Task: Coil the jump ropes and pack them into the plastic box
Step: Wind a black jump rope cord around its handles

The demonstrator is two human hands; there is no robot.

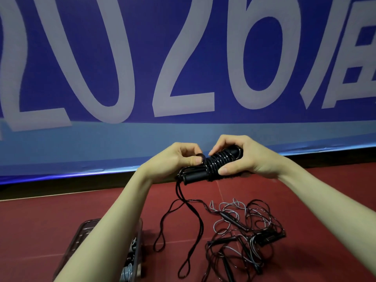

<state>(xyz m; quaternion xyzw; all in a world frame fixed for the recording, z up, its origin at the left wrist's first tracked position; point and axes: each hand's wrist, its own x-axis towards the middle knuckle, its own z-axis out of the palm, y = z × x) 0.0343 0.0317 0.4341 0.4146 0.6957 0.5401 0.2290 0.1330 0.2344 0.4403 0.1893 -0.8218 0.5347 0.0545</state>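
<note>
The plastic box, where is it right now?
In the head view the plastic box sits on the red floor at lower left, partly hidden under the left forearm, left of the tangled pile of ropes.

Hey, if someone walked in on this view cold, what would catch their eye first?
Probably the huge pale "2026" on the blue banner filling the top half. Next, at centre, the left hand and right hand winding a black jump rope around its handles, its loose end trailing to the red floor. A tangle of ropes lies lower right, the plastic box lower left.
</note>
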